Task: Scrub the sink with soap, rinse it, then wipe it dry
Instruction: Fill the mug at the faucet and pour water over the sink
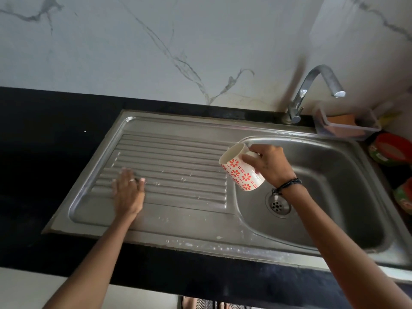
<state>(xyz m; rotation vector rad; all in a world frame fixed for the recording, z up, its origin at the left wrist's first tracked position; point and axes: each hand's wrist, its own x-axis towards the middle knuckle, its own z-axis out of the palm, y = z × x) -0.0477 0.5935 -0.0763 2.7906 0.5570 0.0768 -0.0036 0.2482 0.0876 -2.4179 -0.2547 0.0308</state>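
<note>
The right hand (267, 166) grips a tilted mug (242, 168), mouth toward ten o'clock over the drainboard (178, 152); the left hand (129, 190), fingers flat, presses the ribs at its eight o'clock.

- No text, brand, number or sign can be read anywhere.
- The mug (242, 172) bears only a red flower-and-dash pattern, no words.
- The red and green packs (389, 152) at the tabletop's right edge carry a small label, too blurred to make out.
</note>
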